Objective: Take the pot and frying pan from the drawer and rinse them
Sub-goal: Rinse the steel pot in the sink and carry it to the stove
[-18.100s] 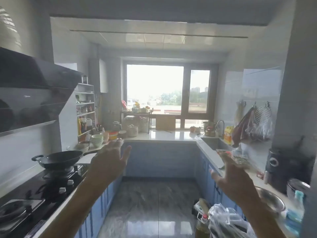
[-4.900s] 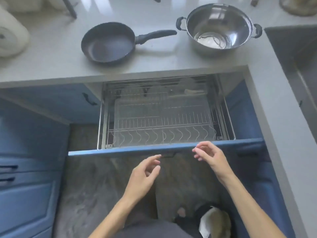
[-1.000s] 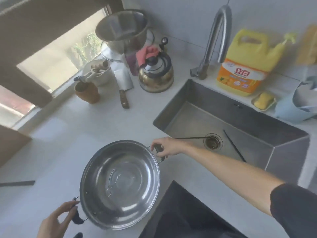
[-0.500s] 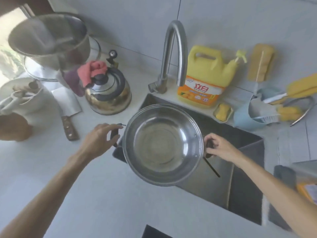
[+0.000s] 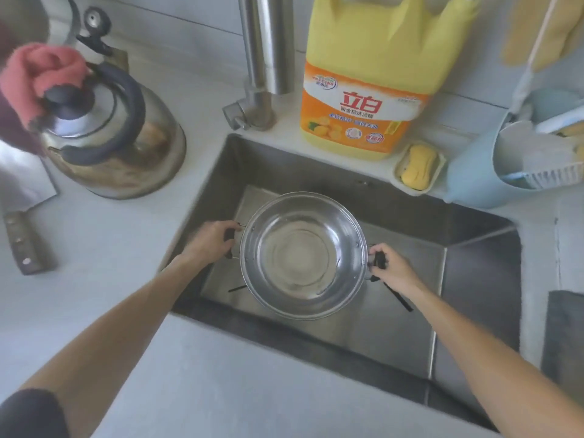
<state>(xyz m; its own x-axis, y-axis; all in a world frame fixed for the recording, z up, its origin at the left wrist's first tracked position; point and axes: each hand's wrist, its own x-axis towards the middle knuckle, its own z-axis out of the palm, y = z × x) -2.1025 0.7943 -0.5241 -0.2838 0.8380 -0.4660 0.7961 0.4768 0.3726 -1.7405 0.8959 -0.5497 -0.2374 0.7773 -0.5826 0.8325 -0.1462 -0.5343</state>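
A home kitchen: a steel sink (image 5: 474,279) set in a pale countertop (image 5: 94,263), with a faucet (image 5: 264,58), kettle (image 5: 117,137), dish-soap jug (image 5: 373,74), soap bar (image 5: 417,167) and cleaver (image 5: 22,216) around it.

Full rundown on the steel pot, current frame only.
The pot is round, shiny, steel-looking, wide and shallow-sided, with two small dark side handles on wire brackets. It looks empty, and no water can be seen in it. It sits upright, mouth up, inside the sink; whether it rests on the floor is unclear. The left hand grips one handle, the right hand the other. Dark chopstick-like sticks lie beneath it.
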